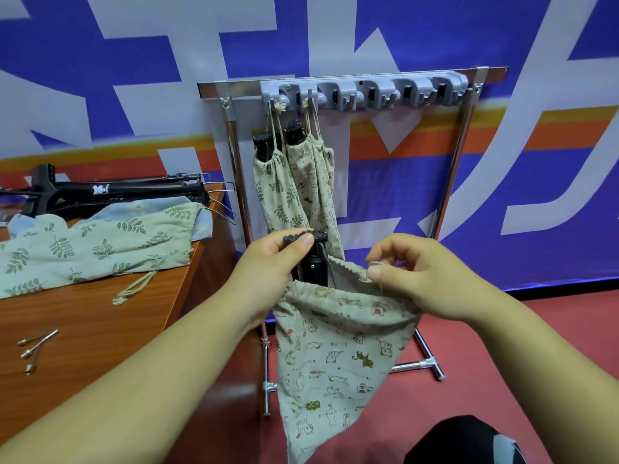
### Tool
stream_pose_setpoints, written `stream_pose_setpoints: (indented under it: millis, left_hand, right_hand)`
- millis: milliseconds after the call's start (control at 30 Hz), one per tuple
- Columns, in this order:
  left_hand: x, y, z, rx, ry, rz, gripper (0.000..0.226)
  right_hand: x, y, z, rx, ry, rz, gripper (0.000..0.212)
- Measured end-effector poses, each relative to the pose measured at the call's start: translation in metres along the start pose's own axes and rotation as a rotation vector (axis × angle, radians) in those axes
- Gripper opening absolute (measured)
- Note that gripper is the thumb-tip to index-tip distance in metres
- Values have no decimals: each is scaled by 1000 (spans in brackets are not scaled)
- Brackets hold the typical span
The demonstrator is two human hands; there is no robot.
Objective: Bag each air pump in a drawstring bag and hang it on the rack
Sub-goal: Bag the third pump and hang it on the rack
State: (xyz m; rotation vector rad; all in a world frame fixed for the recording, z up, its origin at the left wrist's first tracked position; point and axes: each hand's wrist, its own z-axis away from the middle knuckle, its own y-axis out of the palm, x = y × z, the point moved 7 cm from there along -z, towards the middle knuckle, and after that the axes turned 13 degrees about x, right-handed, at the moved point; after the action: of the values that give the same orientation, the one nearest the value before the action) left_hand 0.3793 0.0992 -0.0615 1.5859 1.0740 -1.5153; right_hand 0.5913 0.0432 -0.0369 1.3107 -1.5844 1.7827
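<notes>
A black air pump (313, 262) stands upright in an animal-print drawstring bag (335, 356), its ribbed handle sticking out of the mouth. My left hand (268, 272) grips the pump's handle and the bag's left rim. My right hand (418, 276) pinches the right rim of the bag's mouth and holds it apart. Behind them stands a chrome rack (449, 182) with a grey hook rail (361, 90). Two bagged pumps hang from its left hooks: one in a leaf-print bag (278, 189), one in an animal-print bag (315, 182).
A wooden table (100, 323) at left carries black air pumps (110, 192), flat leaf-print bags (97, 246) and three metal needle nozzles (33, 349). Several hooks on the right of the rail are free. Red floor lies below; a blue banner wall stands behind.
</notes>
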Motion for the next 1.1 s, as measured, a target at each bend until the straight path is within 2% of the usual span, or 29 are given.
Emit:
stream_pose_setpoints:
  millis: [100,300,433,533,700,733,900,1100]
  left_hand:
    - [0,2,-1,15,4,14,51]
    - [1,-2,-1,6,-2,17,56]
    - [3,-6,-2,6,-23,-25,57]
    - [6,-7,-3,13,-60,-86,52]
    - [15,-6,-3,-20,-134,-132,17]
    - [17,-7,-3,-38,-146,-129,17]
    - [18,-6,-2,-92,-150,-136,19]
    - [10,-5,-1,-112,-104,-184,12]
  right_hand:
    - [-6,0,1,75,24,24,32]
    - [-4,-5,-1,-47,59,162,22]
    - [-1,-9,0,-124,25,30,12]
    - [-2,-16,1,-188,11,-211,13]
    - [6,-2,-4,-147,43,-445,19]
    - [9,3,-4,-150,62,-472,18]
    - [18,34,-9,-108,88,-477,12]
    - [26,60,-18,-51,-21,-339,18]
